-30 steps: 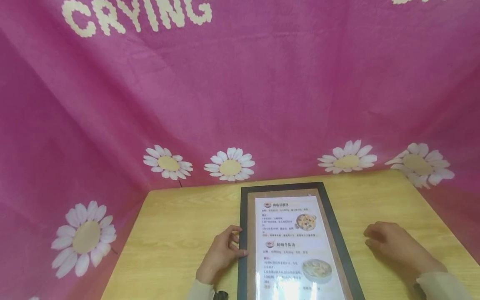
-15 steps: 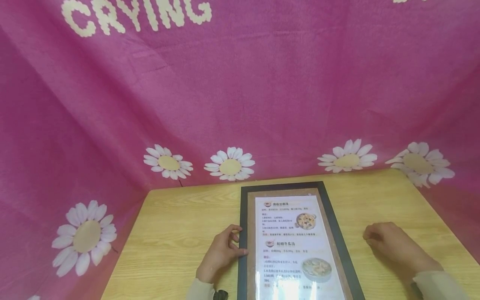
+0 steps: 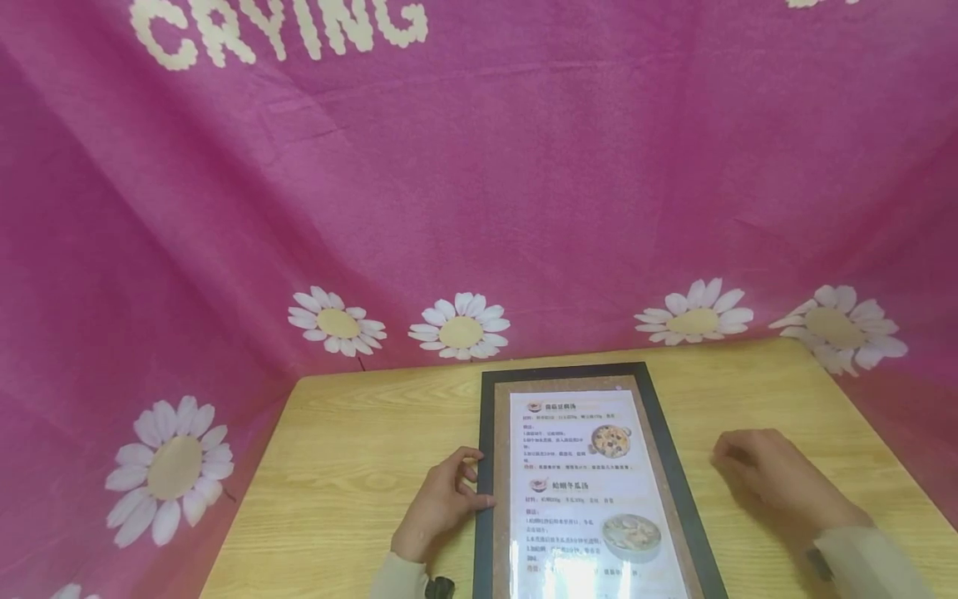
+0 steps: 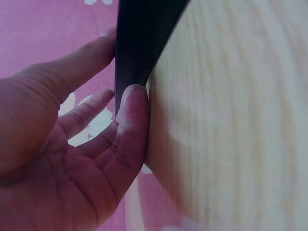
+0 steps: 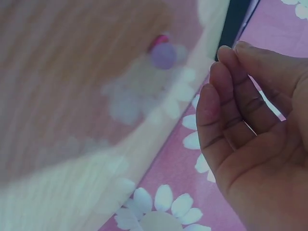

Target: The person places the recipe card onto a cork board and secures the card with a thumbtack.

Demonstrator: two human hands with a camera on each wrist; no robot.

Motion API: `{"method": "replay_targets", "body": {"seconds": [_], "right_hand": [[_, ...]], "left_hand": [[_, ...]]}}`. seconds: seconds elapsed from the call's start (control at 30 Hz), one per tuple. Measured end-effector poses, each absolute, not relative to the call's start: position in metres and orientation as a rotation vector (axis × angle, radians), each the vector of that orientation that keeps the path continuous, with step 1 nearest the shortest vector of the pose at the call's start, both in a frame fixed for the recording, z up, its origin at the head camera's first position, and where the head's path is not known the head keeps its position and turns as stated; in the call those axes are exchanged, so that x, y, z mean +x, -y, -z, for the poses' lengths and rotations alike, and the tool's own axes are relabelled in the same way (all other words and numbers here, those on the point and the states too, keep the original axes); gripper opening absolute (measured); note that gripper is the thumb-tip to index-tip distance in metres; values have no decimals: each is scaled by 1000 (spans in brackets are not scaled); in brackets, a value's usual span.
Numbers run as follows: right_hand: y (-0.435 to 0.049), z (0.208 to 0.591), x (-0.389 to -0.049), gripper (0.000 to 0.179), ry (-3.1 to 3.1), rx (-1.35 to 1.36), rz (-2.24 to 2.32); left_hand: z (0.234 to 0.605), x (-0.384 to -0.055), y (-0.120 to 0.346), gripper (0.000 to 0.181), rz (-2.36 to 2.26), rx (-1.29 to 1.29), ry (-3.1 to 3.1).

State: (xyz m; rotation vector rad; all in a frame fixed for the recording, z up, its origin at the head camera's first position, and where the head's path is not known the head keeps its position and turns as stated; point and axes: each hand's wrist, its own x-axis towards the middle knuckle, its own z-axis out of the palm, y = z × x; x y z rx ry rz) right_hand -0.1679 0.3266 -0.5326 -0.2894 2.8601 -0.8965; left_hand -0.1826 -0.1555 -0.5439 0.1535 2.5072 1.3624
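Note:
A black-framed cork board (image 3: 652, 466) lies on the wooden table, bearing a printed sheet (image 3: 569, 466) with recipe text and two pictures of soup dishes. My left hand (image 3: 440, 505) holds the board's left edge: the thumb lies over the black border, the fingers against its side. The left wrist view shows the black edge (image 4: 139, 43) between thumb and curled fingers. To the right of the board, my right hand (image 3: 786, 482) hovers or rests near the table, apart from the frame. In the right wrist view its fingers bend loosely, with nothing visible between thumb and fingertips.
Around the wooden table (image 3: 359, 466) hangs a pink cloth (image 3: 486, 183) printed with daisies and letters. A small purple dot (image 3: 618, 388) sits at the board's top. The right wrist view has a blurred purple-red round spot (image 5: 163, 55) over the table; its nature is unclear.
My right hand has shifted slightly left and farther forward, nearer the board. The left hand and the board stay in place. The head view has tilted very slightly.

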Motion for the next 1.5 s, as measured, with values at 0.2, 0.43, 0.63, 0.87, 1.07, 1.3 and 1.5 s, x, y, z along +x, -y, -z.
{"method": "replay_targets", "body": {"seconds": [0.2,0.43,0.63,0.87,1.07,1.3,1.5], "right_hand": [[-312,525,-181,10,-2921,-342,902],[-290,514,-201,15,-2936,-382,942],[-269,507,-221,14,-2960,-479,971],[-238,499,-244,12,-2901,-511,1034],[-211,498,-263,10,-2912,-622,1043],[-181,499,-289,11,-2827,-610,1036],[-156,507,-308,13,-2776,-588,1039]], "left_hand": [[541,-181,155,66,-1367,153,-2503],[542,-181,155,65,-1353,136,-2509],[545,-182,154,65,-1346,125,-2507],[546,-183,155,65,-1343,144,-2524],[546,-183,155,65,-1331,133,-2522],[545,-183,155,64,-1352,136,-2509],[545,-183,156,65,-1357,126,-2504]]}}
